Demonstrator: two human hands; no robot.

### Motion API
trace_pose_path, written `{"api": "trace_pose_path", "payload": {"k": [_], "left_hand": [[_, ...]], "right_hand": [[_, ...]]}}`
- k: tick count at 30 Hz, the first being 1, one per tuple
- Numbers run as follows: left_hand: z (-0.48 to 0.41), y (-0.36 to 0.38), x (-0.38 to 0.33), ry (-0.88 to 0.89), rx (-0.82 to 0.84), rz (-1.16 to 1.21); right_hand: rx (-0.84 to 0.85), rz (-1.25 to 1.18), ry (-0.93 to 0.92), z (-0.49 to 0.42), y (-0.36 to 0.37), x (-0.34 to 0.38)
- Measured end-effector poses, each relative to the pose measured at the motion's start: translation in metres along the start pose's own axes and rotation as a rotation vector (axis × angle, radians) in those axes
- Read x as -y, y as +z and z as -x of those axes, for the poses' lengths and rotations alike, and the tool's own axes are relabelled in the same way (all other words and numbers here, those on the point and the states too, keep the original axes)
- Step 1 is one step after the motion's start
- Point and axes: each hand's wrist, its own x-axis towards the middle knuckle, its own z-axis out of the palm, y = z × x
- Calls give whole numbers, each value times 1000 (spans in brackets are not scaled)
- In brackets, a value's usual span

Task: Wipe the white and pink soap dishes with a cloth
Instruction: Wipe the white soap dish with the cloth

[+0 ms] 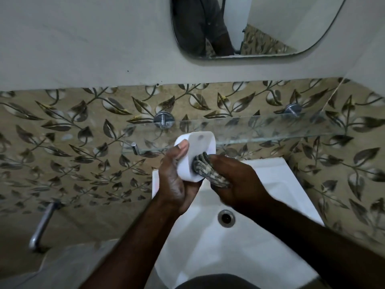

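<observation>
1. Both bare forearms reach forward and up from the bottom of the view, converging over the back edge of the white sink (260,178).
2. The left hand (177,180) is wrapped around the white soap dish (195,155), thumb laid up along its near left edge and the other fingers curled underneath, so the dish stands tilted on end in a firm grasp.
3. The right hand (235,176) is clenched around a bunched, mottled grey-brown cloth (206,167), knuckles up, pressing the cloth's front wad against the flat face of the dish.
4. The dish is held in the air just in front of the glass shelf (270,128), above the rear rim of the sink and well clear of the drain (226,218).
5. I can't spot a pink dish from here.
</observation>
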Motion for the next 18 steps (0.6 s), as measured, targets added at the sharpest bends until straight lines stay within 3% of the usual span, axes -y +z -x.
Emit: {"api": "trace_pose_path", "payload": {"k": [4,8,12,15,18], "left_hand": [[-1,12,4,48,-46,-26],[2,20,5,103,37,-102],[10,21,10,61,39,-88],[13,24,19,89,-33,-67],[14,32,19,150,-6,-86]], "right_hand": [[-101,-262,207,1,5,27],[-125,-335,62,14,4,42],[-102,-79,53,19,-8,10],[-115,-206,147,19,-6,21],[-114,-304,78,25,-2,36]]}}
